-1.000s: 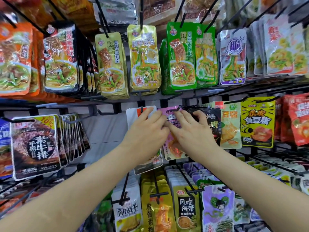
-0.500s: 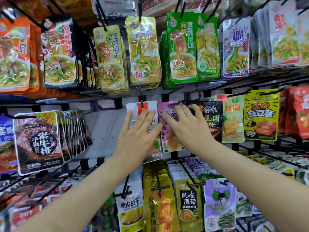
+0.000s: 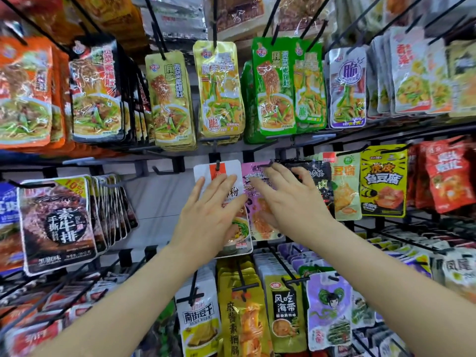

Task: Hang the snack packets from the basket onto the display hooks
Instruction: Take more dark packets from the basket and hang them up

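Okay so left hand (image 3: 213, 215) beside, right hand (image 3: 291, 204) over pink glossy plastic packet (image 3: 257, 228), fingers (image 3: 224, 189) straight, gripping nothing; probably light, floppy, slippery, so pinch top.

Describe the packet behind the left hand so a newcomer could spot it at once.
Take the middle row of hooks, below the gold packets. Near its centre, behind the left hand, hangs the white packet. Its white face with a red-orange top tab sets it apart from the pink packet on its right.
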A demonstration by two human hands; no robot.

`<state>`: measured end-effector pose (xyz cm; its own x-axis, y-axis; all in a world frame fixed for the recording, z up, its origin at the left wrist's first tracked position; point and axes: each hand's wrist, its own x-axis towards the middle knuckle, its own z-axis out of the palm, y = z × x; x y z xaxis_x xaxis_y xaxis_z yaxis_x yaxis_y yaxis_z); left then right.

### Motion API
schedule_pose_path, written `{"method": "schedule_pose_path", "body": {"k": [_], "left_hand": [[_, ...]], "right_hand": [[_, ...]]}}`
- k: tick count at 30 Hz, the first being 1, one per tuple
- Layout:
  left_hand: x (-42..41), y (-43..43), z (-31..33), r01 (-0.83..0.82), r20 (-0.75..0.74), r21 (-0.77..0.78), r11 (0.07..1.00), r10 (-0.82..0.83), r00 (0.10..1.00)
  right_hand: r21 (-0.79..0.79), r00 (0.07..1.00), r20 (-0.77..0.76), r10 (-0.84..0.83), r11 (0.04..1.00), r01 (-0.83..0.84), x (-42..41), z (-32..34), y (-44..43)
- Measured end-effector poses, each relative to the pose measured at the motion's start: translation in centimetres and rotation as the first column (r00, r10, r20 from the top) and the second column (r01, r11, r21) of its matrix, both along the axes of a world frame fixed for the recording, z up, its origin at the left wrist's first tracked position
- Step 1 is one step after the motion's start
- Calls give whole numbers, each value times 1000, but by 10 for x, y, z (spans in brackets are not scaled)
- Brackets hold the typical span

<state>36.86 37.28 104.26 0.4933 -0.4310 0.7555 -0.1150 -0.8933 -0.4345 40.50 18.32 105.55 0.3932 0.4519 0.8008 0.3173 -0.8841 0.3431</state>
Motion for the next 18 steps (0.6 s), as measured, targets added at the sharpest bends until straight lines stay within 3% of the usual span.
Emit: {"method": "schedule_pose_path", "body": {"k": [3, 6, 10, 13, 18], "left_hand": [[-8, -1, 2, 135, -32, -162, 978, -142, 989], [-23, -4, 4, 291, -59, -381, 877, -337, 940], [-51, -9, 4, 457, 11, -501, 735, -522, 853], [-78, -10, -1, 568, 62, -556, 607, -651, 756], [-128, -9, -27, 598, 43, -682, 421, -793, 607]], "right_hand": [[170, 990, -55, 132, 978, -121, -25, 5, -7], [418, 940, -141, 311, 879, -228, -53, 8, -12], [617, 876, -142, 461, 734, -286, -97, 2, -14], [701, 847, -135, 515, 654, -286, -134, -9, -13], [761, 832, -232, 504, 627, -168, -201, -40, -9]]}}
